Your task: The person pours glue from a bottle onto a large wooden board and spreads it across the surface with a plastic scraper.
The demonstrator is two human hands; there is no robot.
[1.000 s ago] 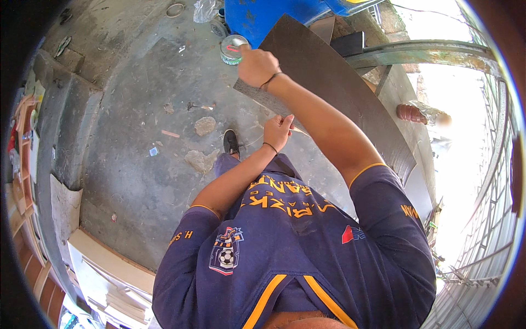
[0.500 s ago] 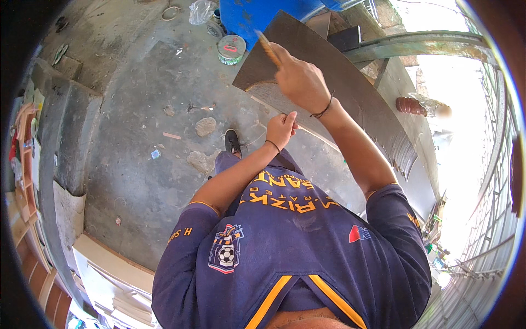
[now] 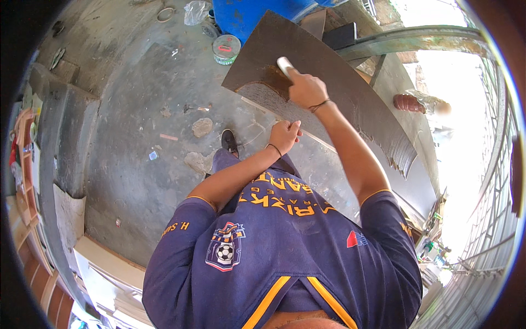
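Note:
A large dark brown board [image 3: 323, 63] slopes across the space in front of me. My right hand [image 3: 308, 90] is closed around a small flat spreader [image 3: 284, 64] with a pale end, held low over the board. Its working edge is hidden by my fingers. Beside that hand lies a glossy brown smear [image 3: 275, 77], bordering a greyish, ridged patch [image 3: 266, 94] at the near edge. My left hand [image 3: 285, 136] is curled into a loose fist in front of my waist, just off the board's near edge, and no object shows in it.
A round tin [image 3: 226, 50] stands on the floor left of the board, near a blue sheet [image 3: 246, 19] and a clear plastic bag [image 3: 196, 12]. Beyond the board runs a weathered beam [image 3: 411, 39]. A reddish-brown bottle [image 3: 409, 103] lies at right. Stone lumps [image 3: 202, 127] dot the concrete floor.
My right hand has moved down and slightly right over the board, and the spreader has turned in it. A glossy smear now shows beside the hand. My left hand has shifted slightly right and down.

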